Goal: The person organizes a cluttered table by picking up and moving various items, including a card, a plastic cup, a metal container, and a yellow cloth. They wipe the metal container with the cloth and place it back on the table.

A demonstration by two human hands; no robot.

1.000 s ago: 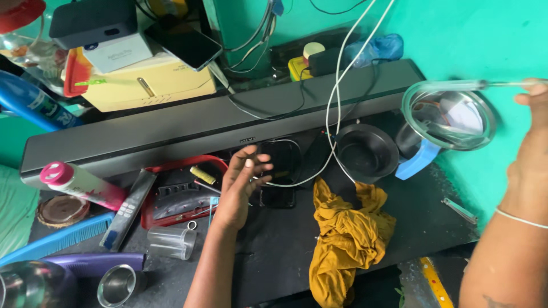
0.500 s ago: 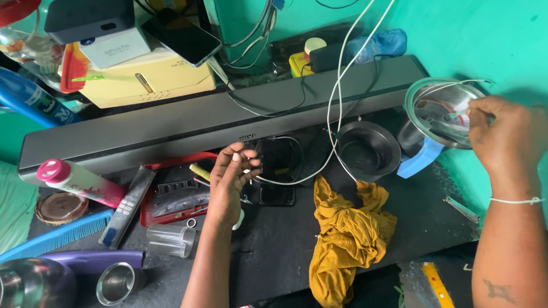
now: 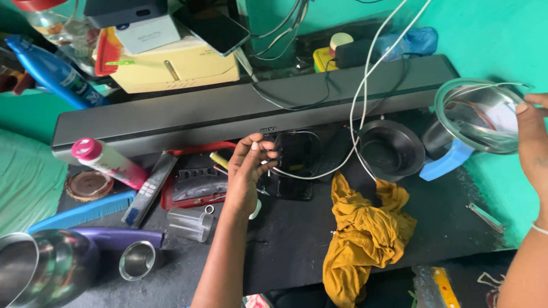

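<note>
L hand (image 3: 246, 174) is held raised over the middle of the dark bench (image 3: 285, 245), fingers (image 3: 264, 155) loosely curled and apart, nothing clamped; a small white piece shows just under the palm but whether it is held can't be told. A thin white cable (image 3: 319, 173) is looped just right of those fingers, touching or nearly so, across a black rectangular phone-like slab (image 3: 297, 165) lying flat. R hand (image 3: 536, 142) is seen at the far-right edge, fingers closed on the rim of a clear round glass-and-steel lid (image 3: 476, 117), which is held tilted above a steel pot w/ blue handle (image 3: 448, 159).

Near these: a black round bowl (image 3: 391, 149) between cable and pot, a crumpled mustard-yellow cloth (image 3: 365, 234) nearer, a long grey soundbar (image 3: 251, 111) along the far side, a red tray (image 3: 194, 185) to the left, and a clear plastic cup (image 3: 191, 223) on its side.

Risks, as judged: the lid is gripped by the rim only, at an angle, so a slip could drop it onto pot or bench. The cable runs up past the soundbar; a snag by the L fingers could drag the slab or whatever is plugged in farther back. Clutter is tight, so the cup could be knocked by the forearm.
</note>
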